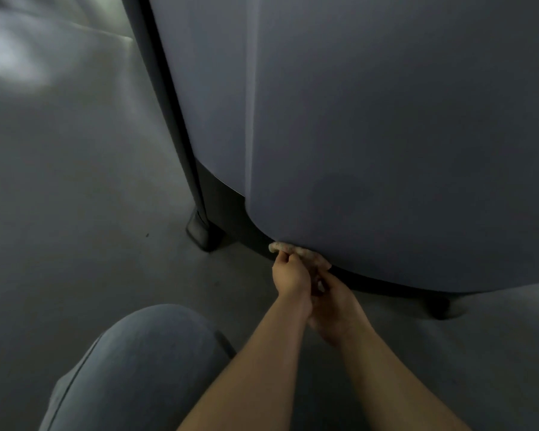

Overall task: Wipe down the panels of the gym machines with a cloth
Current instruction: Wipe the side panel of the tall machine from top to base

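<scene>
left hand (291,275) pinched; right hand (333,303) curled, touching

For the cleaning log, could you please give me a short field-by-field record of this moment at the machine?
panel: grey panel, curved lower edge just above the floor
cloth: pale cloth, bunched against the panel's lower edge
left hand: left hand pinches the cloth
right hand: right hand close beside it, grip on the cloth unclear
posture: knee bent, low near the floor
machine foot: dark foot left of the hands
</scene>
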Available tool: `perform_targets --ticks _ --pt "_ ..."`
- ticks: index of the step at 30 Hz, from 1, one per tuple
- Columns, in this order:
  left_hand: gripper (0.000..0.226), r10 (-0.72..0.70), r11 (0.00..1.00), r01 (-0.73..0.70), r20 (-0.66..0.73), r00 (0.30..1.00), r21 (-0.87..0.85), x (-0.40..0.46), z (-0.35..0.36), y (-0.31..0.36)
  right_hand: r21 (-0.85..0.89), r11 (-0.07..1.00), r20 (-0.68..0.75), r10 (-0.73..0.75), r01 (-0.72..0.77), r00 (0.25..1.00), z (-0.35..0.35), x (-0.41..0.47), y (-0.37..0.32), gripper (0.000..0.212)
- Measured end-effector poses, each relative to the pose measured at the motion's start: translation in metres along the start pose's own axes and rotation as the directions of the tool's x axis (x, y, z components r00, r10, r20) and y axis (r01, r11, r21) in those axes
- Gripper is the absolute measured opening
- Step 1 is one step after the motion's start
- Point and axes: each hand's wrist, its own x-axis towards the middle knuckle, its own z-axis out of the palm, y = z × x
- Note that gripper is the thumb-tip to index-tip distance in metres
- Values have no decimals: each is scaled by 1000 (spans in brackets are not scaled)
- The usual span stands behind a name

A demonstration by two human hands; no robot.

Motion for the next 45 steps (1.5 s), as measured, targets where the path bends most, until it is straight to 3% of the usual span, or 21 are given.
perform_targets --ticks 6,9,16,19,23,26,29,32,38,42,45 --pt "35 -140 985 150 112 984 -84 -7 -1 0 99 994 60 -42 36 997 -3 3 4 35" --pt "31 -69 986 77 61 996 -149 -2 -11 9 -68 997 49 -33 36 998 18 15 12 27" --pt "27 -27 996 27 9 1000 -88 -6 -13 9 -21 999 100 -45 47 994 13 31 7 40" --pt "31 -96 992 105 111 989 -71 -27 3 6 53 995 -13 -84 84 996 -12 23 -7 34" --pt "30 -212 977 214 255 944 17 -42 23 -12 -136 978 -205 -187 161 961 -58 19 -27 19" --pt "32 -281 960 275 274 920 60 -44 31 -24 -152 980 -244 -161 126 956 -78 14 -36 32" --pt "52 -282 959 276 282 917 59 -50 38 -25 -189 982 -240 -53 7 969 -77 14 -35 43" --pt "61 -235 971 218 232 944 98 -56 38 -20 60 996 -133 73 -66 988 -59 11 -33 45" --pt "25 -95 992 93 21 995 80 -39 29 -13 431 902 -76 6 28 997 -33 22 -25 47" --pt "23 -31 995 39 -81 996 95 -30 24 -6 450 892 -69 -10 40 998 -23 24 -23 46" --pt "32 -31 999 32 -18 999 19 -21 22 -5 429 897 -129 -53 104 990 -31 26 -29 41"
